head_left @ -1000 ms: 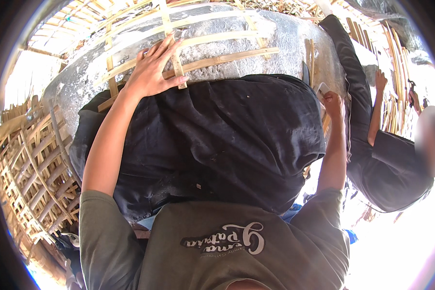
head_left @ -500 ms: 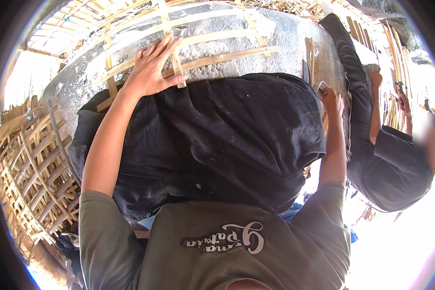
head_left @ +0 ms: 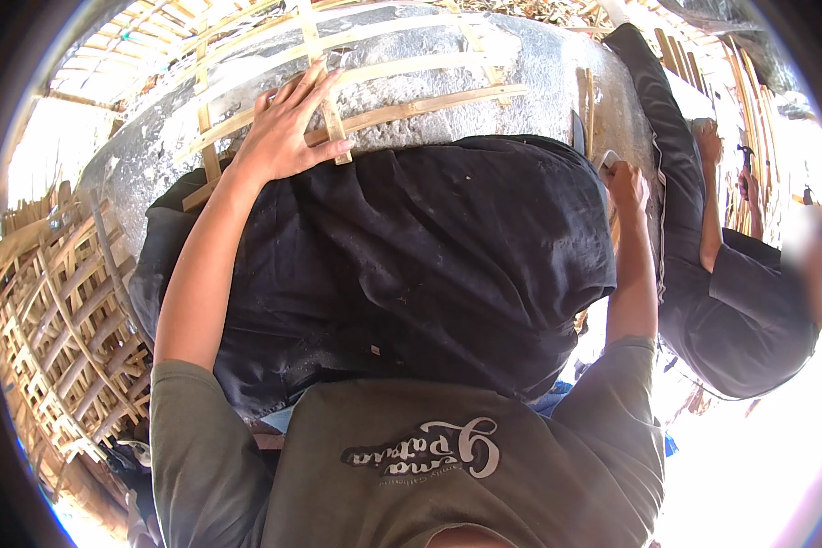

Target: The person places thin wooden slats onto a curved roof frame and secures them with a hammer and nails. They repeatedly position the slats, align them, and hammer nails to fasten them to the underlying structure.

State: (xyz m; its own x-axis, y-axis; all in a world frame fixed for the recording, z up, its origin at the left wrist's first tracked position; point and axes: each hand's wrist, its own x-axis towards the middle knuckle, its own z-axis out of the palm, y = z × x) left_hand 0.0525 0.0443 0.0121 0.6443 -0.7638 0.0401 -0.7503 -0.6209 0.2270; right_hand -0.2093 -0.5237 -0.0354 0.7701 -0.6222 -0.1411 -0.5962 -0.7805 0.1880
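Under the left fingers, against the near edge of a mottled grey, broad, rounded surface, lies a pale tan open lattice of flat bamboo-like strips. Judged light and springy, stiff along each strip; slim strips may split if bent hard, and crossings may slide if unbound. Best hold: at a crossing, as here. Left hand: palm down, fingers spread wide over a crossing, thumb at the lower end of the cross-strip.

Right hand, well apart: fingers curled around a small whitish curved piece. Its kind and lower part are hidden by the fingers. Between the hands: black-clothed legs, covering whatever lies beneath.

Hard to make out: strip joints under the left palm; the lattice's far end, cut off above the fingertips. Beyond the right fingers, a co-worker in dark clothing; that person's surroundings wash out in glare.
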